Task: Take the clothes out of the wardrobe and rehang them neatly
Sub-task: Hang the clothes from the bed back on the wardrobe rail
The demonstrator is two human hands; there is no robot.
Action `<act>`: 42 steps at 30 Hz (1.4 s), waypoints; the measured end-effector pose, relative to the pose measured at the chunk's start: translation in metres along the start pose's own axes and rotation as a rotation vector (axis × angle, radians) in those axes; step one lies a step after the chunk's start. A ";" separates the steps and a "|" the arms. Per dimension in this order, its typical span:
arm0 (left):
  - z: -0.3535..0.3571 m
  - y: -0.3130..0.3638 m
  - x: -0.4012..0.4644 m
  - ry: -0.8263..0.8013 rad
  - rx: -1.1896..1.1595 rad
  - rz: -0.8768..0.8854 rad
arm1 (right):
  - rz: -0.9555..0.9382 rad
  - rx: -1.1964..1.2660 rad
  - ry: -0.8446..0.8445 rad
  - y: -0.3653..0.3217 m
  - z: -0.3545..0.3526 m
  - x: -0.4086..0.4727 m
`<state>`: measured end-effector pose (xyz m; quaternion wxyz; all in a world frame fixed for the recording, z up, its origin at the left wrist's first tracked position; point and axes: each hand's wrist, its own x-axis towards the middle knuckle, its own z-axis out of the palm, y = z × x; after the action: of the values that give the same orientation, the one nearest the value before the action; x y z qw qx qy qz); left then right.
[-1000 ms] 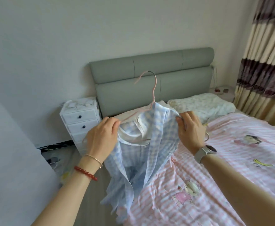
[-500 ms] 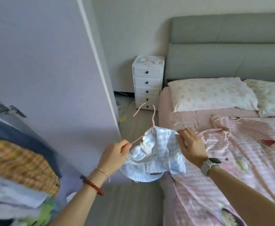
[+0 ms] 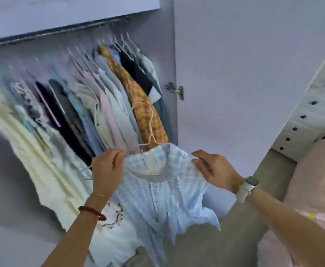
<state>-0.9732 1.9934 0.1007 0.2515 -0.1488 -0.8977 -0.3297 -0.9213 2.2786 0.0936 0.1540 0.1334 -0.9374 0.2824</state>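
Head view: a light blue checked shirt sits on a pink wire hanger and is held up in front of the open wardrobe. The left hand has its fingers curled round the shirt's left shoulder; the right hand pinches the fabric at the right shoulder. The hanger hook points up, well below the hanging rail and level with the lower part of an orange plaid garment.

Room and edges: clothes fill the rail from the left margin to near the right side panel, packed touching one another, with no plain gap visible between them. The open wardrobe door stands just right of the shirt, its hinge beside the last dark garments. Bare floor lies between the door and the bed with pink bedding at right. A white drawer unit stands beyond the door edge.

Obscured: the picture is motion-blurred, so the hung garments at left cannot be told apart clearly. A cream garment hangs lowest at left. The shirt's hem runs out of the bottom margin, and the hanger's lower bar is mostly hidden inside the collar. Both forearms are cut off at the bottom; a red bead bracelet is on the left wrist, a watch on the right.
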 end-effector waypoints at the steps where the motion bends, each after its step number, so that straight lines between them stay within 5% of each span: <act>1: -0.015 -0.011 -0.003 0.044 0.029 -0.062 | -0.079 0.016 -0.048 -0.011 0.007 0.017; 7: -0.097 -0.055 -0.012 0.328 0.223 -0.295 | -0.385 0.219 -0.276 -0.085 0.047 0.108; 14: -0.184 -0.094 0.007 0.529 0.493 -0.442 | -0.507 0.600 -0.413 -0.196 0.074 0.170; 18: -0.212 -0.117 0.008 0.594 0.441 -0.528 | -0.474 0.698 -0.409 -0.241 0.106 0.175; 30: -0.293 -0.141 0.071 0.772 0.551 -0.227 | -0.173 0.868 -0.295 -0.362 0.202 0.220; 42: -0.321 -0.188 0.136 0.641 0.878 -0.213 | -0.036 0.822 0.015 -0.434 0.259 0.306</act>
<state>-1.0540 1.6546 0.2889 0.5158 0.1693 -0.8395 0.0234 -1.1110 1.7318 0.2116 0.0995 0.1983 -0.7428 0.6317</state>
